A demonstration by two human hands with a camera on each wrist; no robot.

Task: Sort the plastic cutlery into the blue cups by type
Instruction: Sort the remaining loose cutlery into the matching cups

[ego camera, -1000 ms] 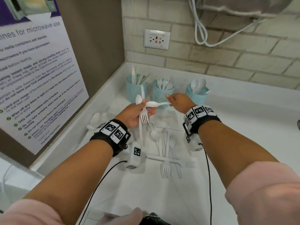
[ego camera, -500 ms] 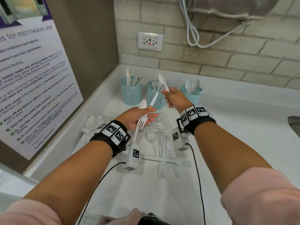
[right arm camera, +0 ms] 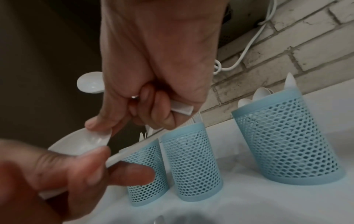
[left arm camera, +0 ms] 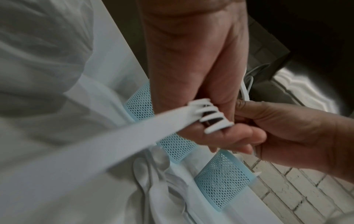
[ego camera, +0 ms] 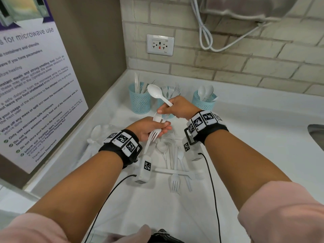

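Note:
My left hand (ego camera: 162, 127) grips a white fork (ego camera: 154, 135), tines toward me, together with a white spoon (ego camera: 156, 118); the fork's tines (left arm camera: 210, 117) lie across its fingers. My right hand (ego camera: 165, 109) holds another white spoon (ego camera: 155, 92) by the handle, bowl raised, and its forefinger touches the bowl of the left hand's spoon (right arm camera: 82, 144). Behind the hands stand three blue mesh cups: the left cup (ego camera: 140, 101) with knives, the middle cup (right arm camera: 191, 163) with forks, partly hidden, and the right cup (ego camera: 203, 102) with spoons.
Several loose forks and spoons (ego camera: 173, 162) lie on the white counter (ego camera: 254, 137) below my hands. A spoon in clear wrapping (ego camera: 95, 133) lies at the left. A poster wall stands at the left, a brick wall with a socket (ego camera: 160, 44) behind, a sink edge (ego camera: 316, 135) at the right.
My right hand swung its spoon from lying sideways to bowl-up, then came down to the left hand. Its forefinger now touches the left hand's spoon. The left hand hardly moved.

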